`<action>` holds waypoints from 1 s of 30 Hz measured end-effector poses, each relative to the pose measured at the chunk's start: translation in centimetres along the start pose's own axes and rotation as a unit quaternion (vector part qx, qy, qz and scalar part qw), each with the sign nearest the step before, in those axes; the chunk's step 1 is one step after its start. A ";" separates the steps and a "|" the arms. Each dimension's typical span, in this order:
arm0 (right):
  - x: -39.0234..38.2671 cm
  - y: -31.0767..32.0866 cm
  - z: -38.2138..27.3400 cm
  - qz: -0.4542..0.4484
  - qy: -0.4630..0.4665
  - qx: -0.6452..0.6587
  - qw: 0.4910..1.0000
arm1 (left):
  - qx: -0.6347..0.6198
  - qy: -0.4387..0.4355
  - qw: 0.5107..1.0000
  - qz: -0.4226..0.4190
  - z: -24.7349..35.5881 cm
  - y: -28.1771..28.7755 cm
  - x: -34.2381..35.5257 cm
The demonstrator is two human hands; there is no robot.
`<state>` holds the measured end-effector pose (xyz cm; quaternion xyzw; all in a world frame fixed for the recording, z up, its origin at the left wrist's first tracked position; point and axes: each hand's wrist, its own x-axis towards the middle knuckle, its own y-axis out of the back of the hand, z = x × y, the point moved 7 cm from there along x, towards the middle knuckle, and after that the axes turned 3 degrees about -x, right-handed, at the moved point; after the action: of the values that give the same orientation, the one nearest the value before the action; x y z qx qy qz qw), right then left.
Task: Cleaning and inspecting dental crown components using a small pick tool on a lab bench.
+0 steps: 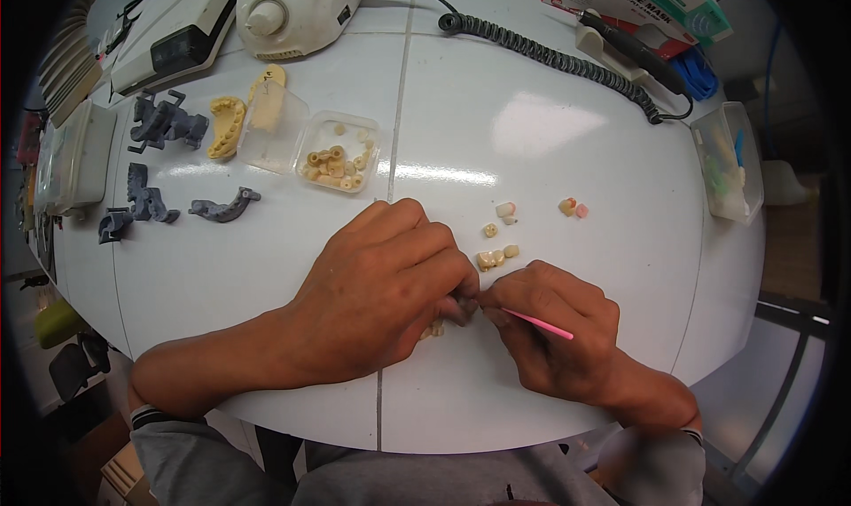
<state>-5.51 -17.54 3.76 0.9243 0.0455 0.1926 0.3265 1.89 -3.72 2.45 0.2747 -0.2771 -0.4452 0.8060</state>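
My left hand [381, 284] is closed near the middle front of the white table, its fingertips pinched on something small that I cannot make out. My right hand [558, 329] grips a thin pink stick [545, 324], its hidden tip at my left fingertips. Just beyond my hands lie a cream tooth-shaped piece [489, 259] with smaller ones beside it, a single crown [490, 230], a white piece [505, 210] and small pink and yellowish pieces [574, 208]. More cream pieces [433, 329] show partly under my left hand.
Grey dental models [160, 129], a yellow cast [226, 126] and a clear box [372, 151] of cream pieces sit at left. Behind are a white control unit [284, 18], a coiled cord [550, 58] with black handpiece [638, 52], and cartons [674, 0]. A plastic container [727, 160] stands at right.
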 end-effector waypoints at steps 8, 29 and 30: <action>0.3 0.0 -0.1 -0.012 -0.001 0.005 1.000 | -0.001 0.001 1.000 -0.001 0.0 0.0 -0.1; -0.3 0.0 -0.2 0.032 0.045 -0.012 0.998 | 0.005 -0.003 1.000 -0.002 -0.1 -0.1 0.0; -0.2 0.0 -0.3 0.031 0.047 -0.013 0.998 | 0.004 -0.002 1.000 -0.002 -0.1 0.0 -0.1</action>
<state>-5.84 -17.42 3.90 0.9108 0.0301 0.2463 0.3299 1.87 -3.62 2.36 0.2778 -0.2799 -0.4459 0.8035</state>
